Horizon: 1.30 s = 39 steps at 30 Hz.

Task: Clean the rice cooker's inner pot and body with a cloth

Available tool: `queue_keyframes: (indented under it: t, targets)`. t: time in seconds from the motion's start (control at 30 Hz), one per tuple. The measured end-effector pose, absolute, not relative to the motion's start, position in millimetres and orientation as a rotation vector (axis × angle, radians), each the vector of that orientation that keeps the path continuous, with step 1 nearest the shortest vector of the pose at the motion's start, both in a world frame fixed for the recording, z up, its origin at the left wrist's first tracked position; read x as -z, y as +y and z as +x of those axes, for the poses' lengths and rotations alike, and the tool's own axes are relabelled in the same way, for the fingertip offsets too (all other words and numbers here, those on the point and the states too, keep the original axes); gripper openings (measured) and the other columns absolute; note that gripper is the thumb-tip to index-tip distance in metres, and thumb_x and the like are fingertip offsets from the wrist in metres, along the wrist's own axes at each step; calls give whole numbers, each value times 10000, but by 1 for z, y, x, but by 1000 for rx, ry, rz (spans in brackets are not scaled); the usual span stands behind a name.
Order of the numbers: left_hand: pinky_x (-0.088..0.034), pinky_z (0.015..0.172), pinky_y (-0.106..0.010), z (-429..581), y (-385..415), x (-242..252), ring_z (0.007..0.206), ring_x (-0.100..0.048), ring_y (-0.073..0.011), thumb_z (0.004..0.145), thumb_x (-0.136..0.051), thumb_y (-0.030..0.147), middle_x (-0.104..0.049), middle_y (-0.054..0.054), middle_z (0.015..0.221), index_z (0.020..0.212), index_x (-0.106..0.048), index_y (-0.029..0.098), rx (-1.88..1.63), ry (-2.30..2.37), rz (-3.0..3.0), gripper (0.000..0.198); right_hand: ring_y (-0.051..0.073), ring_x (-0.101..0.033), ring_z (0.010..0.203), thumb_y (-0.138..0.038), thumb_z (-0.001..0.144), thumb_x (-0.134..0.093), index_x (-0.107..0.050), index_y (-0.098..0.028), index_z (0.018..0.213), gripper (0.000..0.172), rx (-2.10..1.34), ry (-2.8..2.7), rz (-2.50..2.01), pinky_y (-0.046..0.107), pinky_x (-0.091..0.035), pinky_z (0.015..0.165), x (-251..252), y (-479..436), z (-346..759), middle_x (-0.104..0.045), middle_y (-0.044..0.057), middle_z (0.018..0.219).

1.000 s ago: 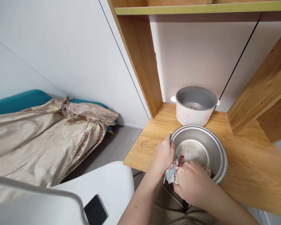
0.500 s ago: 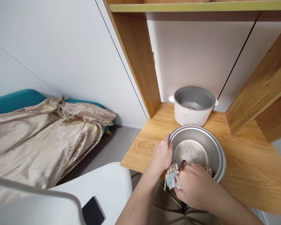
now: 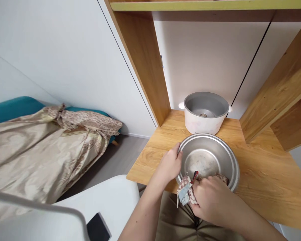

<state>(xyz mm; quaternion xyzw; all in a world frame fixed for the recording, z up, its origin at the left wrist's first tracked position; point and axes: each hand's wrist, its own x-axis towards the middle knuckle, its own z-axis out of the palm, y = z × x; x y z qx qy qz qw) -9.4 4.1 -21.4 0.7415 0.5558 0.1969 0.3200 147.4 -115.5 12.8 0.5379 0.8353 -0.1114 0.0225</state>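
No readable text, label, brand, number or sign on anything.

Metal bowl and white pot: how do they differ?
The metal bowl is silvery, wide and shallow; the white pot is narrower and grey inside, with side handles. The left hand holds the metal bowl's rim and the right hand presses a patterned cloth into it; the white pot stands untouched. Both sit on the wooden desk.

Right hand (image 3: 210, 201) slid the cloth (image 3: 185, 189) slightly right along the bowl (image 3: 208, 155) rim
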Motion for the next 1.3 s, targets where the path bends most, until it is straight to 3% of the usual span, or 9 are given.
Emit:
queue_keyframes:
  t: [0.43,0.63,0.77,0.9,1.3]
  targets:
    - [-477,1023,-424,-11,4,16,1217,-656,-309,953,-408,235,-689,-173,1330,1419,-541,153,-410,1499,1968,491,228,-690,729,-231,852,-589,-685,-193,765,135,400,2622,1638,338,-350,614,-11,-105,139,-739,74,758]
    - [-396,1145,-413,-11,-13,16,1408,-518,-311,903,-476,211,-528,-199,1532,1531,-385,101,-371,1570,1957,644,229,-684,742,-233,849,-580,-706,-198,766,155,443,2604,1622,335,-375,653,-13,-104,142,-747,77,768]
    - [-454,1046,-430,-9,-14,19,1279,-618,-328,933,-406,174,-637,-229,1377,1498,-400,90,-367,1556,1944,571,228,-686,743,-254,863,-580,-713,-200,765,175,444,2604,1608,334,-373,648,-11,-103,139,-750,75,758]
    - [-485,907,-422,-6,-11,22,1100,-693,-333,982,-366,220,-729,-202,1154,1335,-505,130,-418,1562,1894,390,221,-682,710,-226,840,-567,-720,-207,802,159,482,2605,1626,335,-360,618,-9,-101,132,-759,62,778]
    - [-480,836,-384,-5,-8,28,1001,-701,-300,999,-369,253,-743,-151,1046,1121,-541,172,-526,1563,1840,226,242,-743,771,-184,849,-576,-752,-202,873,178,603,2439,1796,320,-398,615,-21,-93,111,-783,80,836]
